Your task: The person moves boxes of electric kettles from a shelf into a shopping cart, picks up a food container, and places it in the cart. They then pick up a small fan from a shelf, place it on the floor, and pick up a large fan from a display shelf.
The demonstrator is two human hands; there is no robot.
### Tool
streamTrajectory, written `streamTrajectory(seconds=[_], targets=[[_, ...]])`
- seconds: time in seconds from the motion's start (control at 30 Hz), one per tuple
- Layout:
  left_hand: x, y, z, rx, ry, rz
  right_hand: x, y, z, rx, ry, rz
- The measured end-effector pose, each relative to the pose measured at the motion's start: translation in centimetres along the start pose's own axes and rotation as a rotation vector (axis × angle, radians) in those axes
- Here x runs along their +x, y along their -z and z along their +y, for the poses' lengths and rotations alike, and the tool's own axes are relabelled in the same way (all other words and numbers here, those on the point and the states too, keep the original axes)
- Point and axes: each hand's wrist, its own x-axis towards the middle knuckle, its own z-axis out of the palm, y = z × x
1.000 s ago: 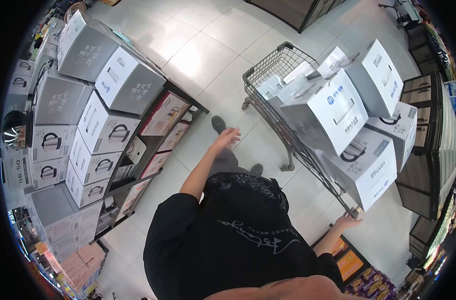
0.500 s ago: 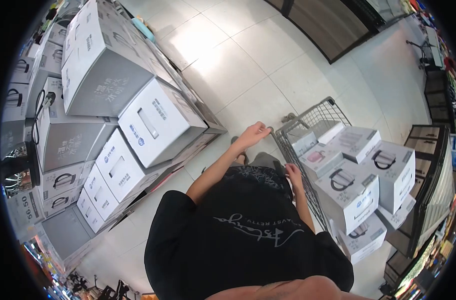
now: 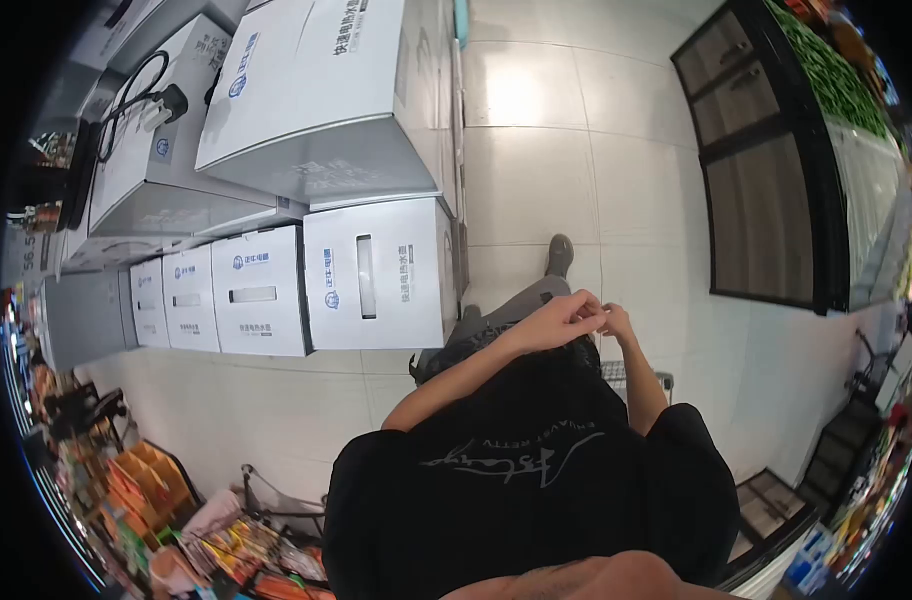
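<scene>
In front of my waist, my left hand (image 3: 568,322) and my right hand (image 3: 613,321) meet at the fingertips. The fingers of both are bent and drawn together; whether something small is between them I cannot make out. Left of my hands stands a stack of white and grey electric kettle boxes, the closest being a box (image 3: 423,270) with a slot handle. A larger box (image 3: 301,95) rests above it. Behind my right forearm, part of a wire cart (image 3: 659,383) shows; most of it is hidden by my body.
A dark-framed cabinet (image 3: 761,215) stands at the right, with green grass-like material (image 3: 831,80) beside it. On the boxes at left lies a black cable with a plug (image 3: 166,103). Orange trays (image 3: 151,485) and mixed goods are at the lower left. Pale floor tiles (image 3: 536,185) run between.
My view and body have turned so the kettle boxes are nearer and squarer to me. The loaded cart has mostly gone out of view. My hands have come together.
</scene>
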Motion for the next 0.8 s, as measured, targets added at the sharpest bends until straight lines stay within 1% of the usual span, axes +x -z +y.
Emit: streamTrajectory(seconds=[0.03, 0.1, 0.17, 0.23, 0.27, 0.33, 0.4, 0.5, 0.6, 0.7, 0.8], targets=[[1.7, 0.6, -0.4, -0.016, -0.006, 0.069, 2.4, 1.3, -0.4, -0.035, -0.088, -0.108], [5.6, 1.5, -0.6, -0.044, -0.014, 0.191, 6.7, 4.1, -1.0, -0.156, -0.113, -0.205], [10.1, 2.6, 0.1, -0.067, 0.009, 0.299, 10.1, 7.7, -2.6, -0.161, -0.091, -0.222], [14.2, 3.6, 0.5, -0.081, 0.018, 0.376, 12.7, 11.2, -2.5, -0.152, -0.086, -0.237], [16.0, 4.1, 0.8, -0.135, 0.05, 0.396, 14.2, 13.3, -2.8, -0.143, -0.074, -0.237], [19.3, 5.4, 1.6, -0.116, 0.075, 0.467, 17.0, 16.5, -4.6, -0.101, -0.062, -0.226], [21.7, 6.5, 0.8, -0.102, 0.118, 0.54, 19.5, 19.2, -6.1, -0.045, -0.031, -0.22], [23.2, 9.1, -2.9, -0.193, 0.175, 0.646, 22.4, 21.5, -8.4, -0.027, 0.021, -0.248], [23.0, 11.3, -6.2, -0.325, 0.309, 0.848, 25.1, 21.9, -11.5, -0.019, 0.105, -0.308], [22.3, 14.3, -9.8, -0.733, 0.269, 1.012, 27.1, 21.9, -13.7, -0.025, 0.176, -0.394], [21.8, 18.4, -15.5, -0.82, 0.16, 1.272, 29.1, 22.3, -15.5, -0.095, 0.209, -0.446]])
